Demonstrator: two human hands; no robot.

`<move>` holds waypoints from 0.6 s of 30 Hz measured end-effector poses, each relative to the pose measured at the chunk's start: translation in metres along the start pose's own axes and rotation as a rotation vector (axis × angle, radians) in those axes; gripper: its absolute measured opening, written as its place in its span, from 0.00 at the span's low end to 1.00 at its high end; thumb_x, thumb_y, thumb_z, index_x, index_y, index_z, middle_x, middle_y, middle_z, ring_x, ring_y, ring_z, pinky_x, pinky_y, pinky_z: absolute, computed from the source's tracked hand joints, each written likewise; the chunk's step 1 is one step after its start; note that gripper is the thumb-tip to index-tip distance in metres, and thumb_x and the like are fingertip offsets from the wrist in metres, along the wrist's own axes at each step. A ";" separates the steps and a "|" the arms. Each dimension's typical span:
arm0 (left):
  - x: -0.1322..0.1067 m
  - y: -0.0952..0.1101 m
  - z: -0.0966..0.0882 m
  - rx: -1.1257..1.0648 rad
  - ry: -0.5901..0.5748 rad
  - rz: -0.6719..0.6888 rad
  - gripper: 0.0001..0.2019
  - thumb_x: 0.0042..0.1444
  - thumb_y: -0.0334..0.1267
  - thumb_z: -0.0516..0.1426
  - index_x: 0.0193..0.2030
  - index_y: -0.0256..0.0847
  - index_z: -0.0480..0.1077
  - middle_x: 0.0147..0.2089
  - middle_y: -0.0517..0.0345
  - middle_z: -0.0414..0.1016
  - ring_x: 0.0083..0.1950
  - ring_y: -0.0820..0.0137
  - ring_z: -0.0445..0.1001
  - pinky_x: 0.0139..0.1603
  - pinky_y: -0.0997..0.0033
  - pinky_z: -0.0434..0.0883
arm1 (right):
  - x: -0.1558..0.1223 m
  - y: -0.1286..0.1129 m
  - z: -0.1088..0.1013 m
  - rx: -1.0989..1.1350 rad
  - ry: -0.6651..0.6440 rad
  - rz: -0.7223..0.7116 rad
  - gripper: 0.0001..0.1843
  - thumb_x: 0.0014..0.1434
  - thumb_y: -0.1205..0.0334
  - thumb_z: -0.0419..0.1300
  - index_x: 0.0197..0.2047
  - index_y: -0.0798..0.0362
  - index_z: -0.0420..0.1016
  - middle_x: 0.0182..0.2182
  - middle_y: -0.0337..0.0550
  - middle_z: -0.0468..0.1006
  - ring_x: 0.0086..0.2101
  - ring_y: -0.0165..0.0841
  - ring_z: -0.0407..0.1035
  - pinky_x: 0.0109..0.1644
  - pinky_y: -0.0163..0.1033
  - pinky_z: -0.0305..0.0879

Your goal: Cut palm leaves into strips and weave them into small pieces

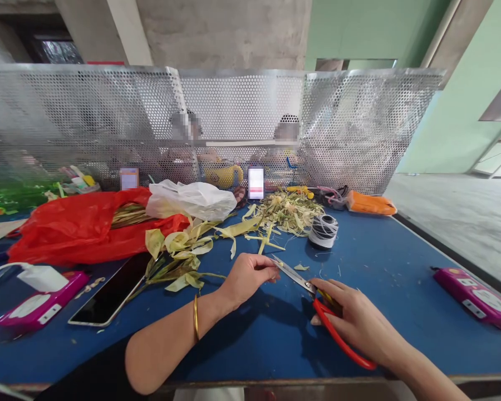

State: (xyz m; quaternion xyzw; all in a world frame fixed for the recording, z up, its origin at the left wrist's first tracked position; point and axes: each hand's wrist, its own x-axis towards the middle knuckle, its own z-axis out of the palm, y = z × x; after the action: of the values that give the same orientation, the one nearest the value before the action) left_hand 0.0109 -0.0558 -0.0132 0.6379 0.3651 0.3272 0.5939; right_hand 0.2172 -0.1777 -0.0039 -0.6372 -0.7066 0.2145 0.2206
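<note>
Holding a pair of scissors [317, 301] low over the blue tabletop [384, 262], the right hand [354, 320] has its fingers [332, 287] curled through the red loop handles, closed around them. The steel blades run from the handles toward about 10 o'clock, so the long axis of the scissors slants up and left, and the tips end right at the left hand [244, 275]. How wide the blades stand apart cannot be told; they look nearly together.

The left hand sits just at the blade tips, its fingers [271, 272] pinched closed at 3 o'clock of the palm. Something very small may be caught in that pinch, but it is too small to make out. The left hand is the nearer one to the leaf material; the right hand lies behind the scissors at 4 o'clock.

A small cut leaf scrap [301, 267] lies on the tabletop just beside the blades, at 12 o'clock of their middle. A loose heap of pale green leaf strips [179, 250] lies at 10 o'clock of the left hand, near it. A spool of thread [323, 230] stands at 12 o'clock of the scissors, apart from them. A phone [108, 295] lies flat at 9 o'clock, well apart.
</note>
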 end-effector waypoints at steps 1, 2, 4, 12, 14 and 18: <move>0.000 0.001 0.000 -0.003 -0.004 -0.007 0.04 0.44 0.35 0.62 0.26 0.40 0.79 0.26 0.56 0.78 0.29 0.67 0.74 0.35 0.71 0.70 | 0.000 0.001 0.001 0.010 0.001 -0.001 0.24 0.59 0.48 0.59 0.56 0.48 0.71 0.40 0.44 0.78 0.35 0.36 0.73 0.41 0.38 0.68; 0.000 0.001 -0.001 -0.007 -0.012 -0.013 0.04 0.44 0.35 0.62 0.26 0.40 0.79 0.25 0.56 0.78 0.29 0.68 0.74 0.35 0.71 0.70 | 0.000 0.001 0.001 0.018 0.003 -0.002 0.24 0.58 0.48 0.59 0.56 0.48 0.72 0.40 0.44 0.78 0.35 0.35 0.73 0.41 0.38 0.68; 0.000 0.001 -0.001 -0.018 -0.037 -0.027 0.04 0.44 0.35 0.62 0.25 0.39 0.79 0.25 0.56 0.78 0.28 0.68 0.73 0.35 0.71 0.70 | 0.000 0.002 0.002 0.027 0.002 -0.001 0.24 0.58 0.49 0.60 0.56 0.47 0.72 0.40 0.43 0.78 0.35 0.35 0.73 0.41 0.37 0.68; 0.002 -0.006 -0.003 -0.051 -0.108 -0.072 0.04 0.45 0.36 0.64 0.29 0.38 0.79 0.27 0.56 0.79 0.31 0.69 0.74 0.37 0.72 0.71 | -0.003 0.005 0.003 0.028 -0.013 0.008 0.27 0.58 0.47 0.60 0.58 0.48 0.71 0.41 0.43 0.78 0.37 0.35 0.72 0.42 0.37 0.68; 0.002 -0.006 -0.003 -0.053 -0.113 -0.065 0.04 0.45 0.35 0.64 0.28 0.38 0.78 0.27 0.57 0.78 0.30 0.70 0.74 0.36 0.72 0.71 | -0.004 0.005 0.002 0.018 -0.019 0.014 0.27 0.58 0.47 0.60 0.58 0.48 0.71 0.40 0.42 0.78 0.35 0.35 0.72 0.41 0.36 0.68; 0.001 -0.003 -0.002 -0.060 -0.109 -0.060 0.03 0.44 0.35 0.64 0.26 0.38 0.78 0.25 0.57 0.77 0.29 0.71 0.73 0.36 0.72 0.70 | -0.004 0.005 0.002 0.002 -0.017 0.010 0.26 0.58 0.47 0.60 0.57 0.48 0.71 0.36 0.41 0.77 0.32 0.33 0.70 0.37 0.35 0.67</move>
State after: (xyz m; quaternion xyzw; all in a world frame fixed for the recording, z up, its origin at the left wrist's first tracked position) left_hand 0.0092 -0.0534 -0.0161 0.6255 0.3412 0.2849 0.6412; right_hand 0.2207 -0.1815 -0.0083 -0.6387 -0.7050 0.2219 0.2142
